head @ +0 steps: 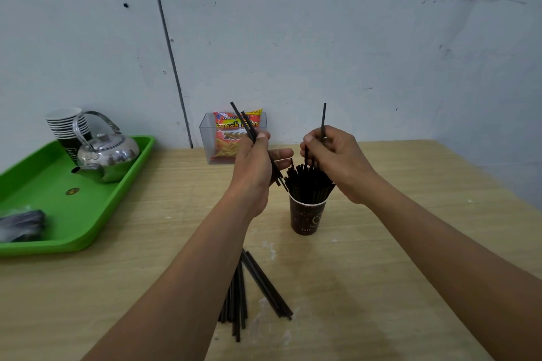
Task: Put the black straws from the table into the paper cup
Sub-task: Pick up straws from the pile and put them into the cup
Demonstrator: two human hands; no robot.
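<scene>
Over to the paper cup [308, 218] at the centre of the table [410, 243], already crammed with black straws [308, 184]. Pinching a single straw [324, 117] upright in the right hand [337, 161], fingers curled round it, at 12 o'clock above the rim. Gripping a small bunch [243, 123] in the left hand [253, 164], thumb clamped across it, tops leaning toward 11 o'clock, lower ends just beside the packed ones. Left to collect: a loose pile [258, 290] at 6 o'clock of the cup, between the forearms.

Risky from here, by the look of it, with barely any room inside. Forcing the straw down: likely to snag on the others, pop one out, or tip the light cup. Swinging the slanted bunch in too low: likely to clip the rim.

Reading "latte" near the cup's base; lettering above it too blurred to tell. On the snack packet [228, 141] at 11 o'clock: "Kentang" and "French Fries", partly hidden behind the bunch.
</scene>
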